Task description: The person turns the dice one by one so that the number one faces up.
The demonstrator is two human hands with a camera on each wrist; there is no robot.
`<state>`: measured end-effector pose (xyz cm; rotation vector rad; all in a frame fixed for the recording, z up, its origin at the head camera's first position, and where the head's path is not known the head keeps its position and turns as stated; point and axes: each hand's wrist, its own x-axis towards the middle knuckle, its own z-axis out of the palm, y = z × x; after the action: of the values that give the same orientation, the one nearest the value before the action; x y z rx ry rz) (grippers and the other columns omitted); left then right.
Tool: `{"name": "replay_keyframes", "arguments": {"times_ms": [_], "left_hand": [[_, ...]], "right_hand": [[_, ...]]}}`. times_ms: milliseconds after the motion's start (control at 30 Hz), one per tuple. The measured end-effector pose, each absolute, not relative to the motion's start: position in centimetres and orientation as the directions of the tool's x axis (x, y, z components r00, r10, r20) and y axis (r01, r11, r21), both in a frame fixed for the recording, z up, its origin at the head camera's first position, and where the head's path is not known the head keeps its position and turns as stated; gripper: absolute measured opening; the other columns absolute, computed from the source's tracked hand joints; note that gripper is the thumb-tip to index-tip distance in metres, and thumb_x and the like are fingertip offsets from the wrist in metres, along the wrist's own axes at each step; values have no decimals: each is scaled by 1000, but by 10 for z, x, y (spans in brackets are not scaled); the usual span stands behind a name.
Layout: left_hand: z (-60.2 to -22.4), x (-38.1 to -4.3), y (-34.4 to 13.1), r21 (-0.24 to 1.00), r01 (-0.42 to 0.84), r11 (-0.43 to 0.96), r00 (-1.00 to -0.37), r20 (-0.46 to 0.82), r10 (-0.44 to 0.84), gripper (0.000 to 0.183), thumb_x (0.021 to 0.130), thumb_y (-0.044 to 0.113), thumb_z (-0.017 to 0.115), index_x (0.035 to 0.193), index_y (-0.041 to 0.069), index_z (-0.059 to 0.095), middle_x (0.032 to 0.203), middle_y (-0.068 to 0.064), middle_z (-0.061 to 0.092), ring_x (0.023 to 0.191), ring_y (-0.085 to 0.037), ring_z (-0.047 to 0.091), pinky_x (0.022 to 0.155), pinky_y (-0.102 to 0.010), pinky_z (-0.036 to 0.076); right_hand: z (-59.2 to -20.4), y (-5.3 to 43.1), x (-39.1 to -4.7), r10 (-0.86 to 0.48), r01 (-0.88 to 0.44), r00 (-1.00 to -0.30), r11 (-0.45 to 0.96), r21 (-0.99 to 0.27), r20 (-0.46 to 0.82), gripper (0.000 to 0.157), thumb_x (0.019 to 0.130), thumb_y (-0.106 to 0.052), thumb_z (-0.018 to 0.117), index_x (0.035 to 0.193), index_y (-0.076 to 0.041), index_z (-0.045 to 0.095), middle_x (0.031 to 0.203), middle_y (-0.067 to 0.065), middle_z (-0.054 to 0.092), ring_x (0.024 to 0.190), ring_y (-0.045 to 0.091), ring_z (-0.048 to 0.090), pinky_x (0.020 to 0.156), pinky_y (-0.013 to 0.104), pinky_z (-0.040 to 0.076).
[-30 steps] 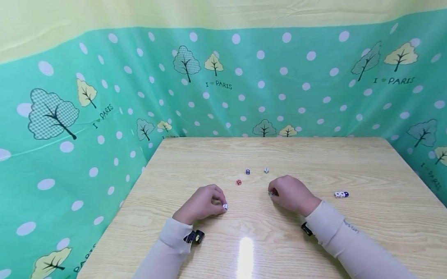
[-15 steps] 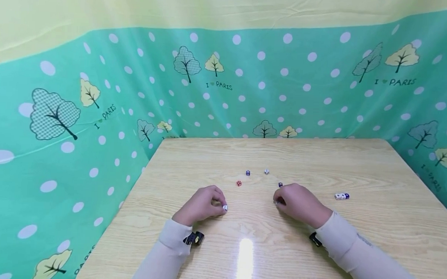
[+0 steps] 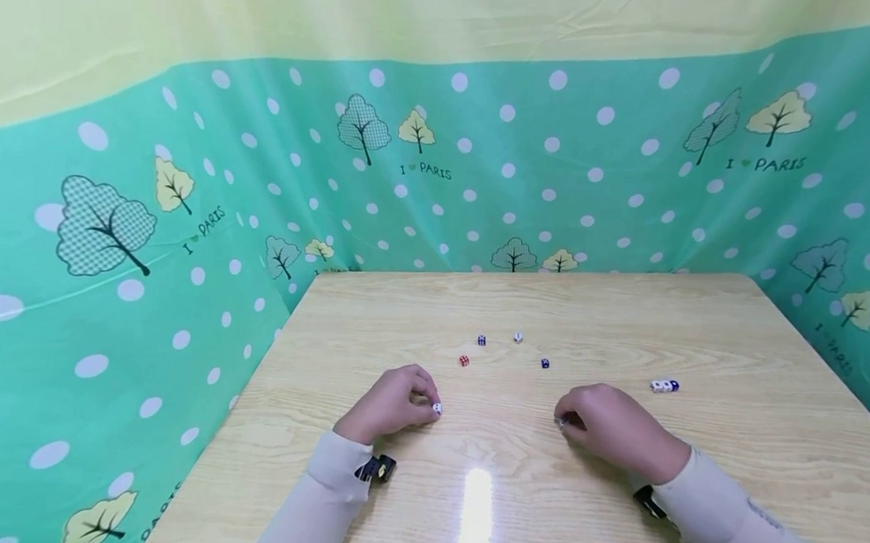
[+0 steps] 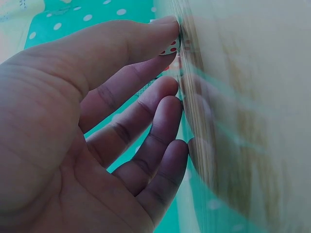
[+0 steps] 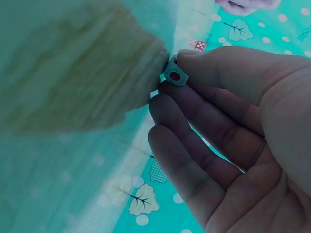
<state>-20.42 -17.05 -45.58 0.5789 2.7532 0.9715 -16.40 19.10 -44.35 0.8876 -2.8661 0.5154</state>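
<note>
My left hand (image 3: 394, 402) pinches a white die (image 3: 437, 408) between thumb and index finger, right at the tabletop. In the left wrist view the thumb covers most of that die (image 4: 170, 48), leaving a few red pips in sight. To the right, my right hand (image 3: 605, 425) pinches another white die (image 3: 562, 422), low over the wood; a large red pip faces the right wrist camera on this die (image 5: 175, 76). Beyond both hands lie a red die (image 3: 464, 360), a blue die (image 3: 481, 340), a white die (image 3: 517, 337) and a second blue die (image 3: 544, 363), spaced in an arc.
A short row of touching dice (image 3: 664, 386), white with a blue one at its right end, lies beyond the right hand. The wooden table (image 3: 376, 317) meets a green dotted curtain (image 3: 437, 208) at its back and left. A light reflection shines near the front.
My right hand has moved right and toward me with its white die, uncovering the blue die at the right end of the arc. The left hand has kept its place.
</note>
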Motion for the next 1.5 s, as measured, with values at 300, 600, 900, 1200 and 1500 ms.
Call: {"name": "replay_keyframes", "arguments": {"times_ms": [300,600,900,1200,1500], "left_hand": [[-459,-203,-172,629,293,720,-918,-26,396,12,83,20,88,83,27,78,109,14,65,104,-13,60,96,-39,50],[-460,-205,-171,619,315,719,-912,-12,410,13,84,21,88,83,28,77,109,15,64,103,-12,60,95,-38,51],[-460,-205,-172,623,319,715,-911,-5,411,13,84,20,88,82,27,77,108,12,65,102,-13,60,93,-39,50],[-460,-202,-171,630,306,714,-914,-16,405,12,85,19,87,84,27,78,108,14,65,105,-13,61,97,-42,51],[-462,-203,-171,632,320,706,-910,-2,415,11,85,19,87,83,25,78,108,12,65,103,-14,60,95,-41,50]], "right_hand": [[-439,200,-149,-535,-552,-831,765,-332,149,14,87,-12,81,87,-25,76,83,-20,67,73,-6,54,67,23,52],[-439,202,-143,-575,-587,-804,727,-357,150,18,85,-10,82,86,-26,74,81,-22,65,72,-5,54,65,22,51],[-440,202,-143,-566,-576,-811,728,-371,148,18,84,-10,83,87,-26,74,82,-20,67,74,-5,55,65,23,52],[-442,204,-145,-556,-559,-822,742,-371,127,16,84,-12,83,89,-25,75,83,-20,67,74,-6,55,66,22,52],[-443,206,-144,-556,-559,-822,746,-363,125,16,84,-12,84,89,-24,75,83,-21,66,74,-6,55,66,22,52]]}}
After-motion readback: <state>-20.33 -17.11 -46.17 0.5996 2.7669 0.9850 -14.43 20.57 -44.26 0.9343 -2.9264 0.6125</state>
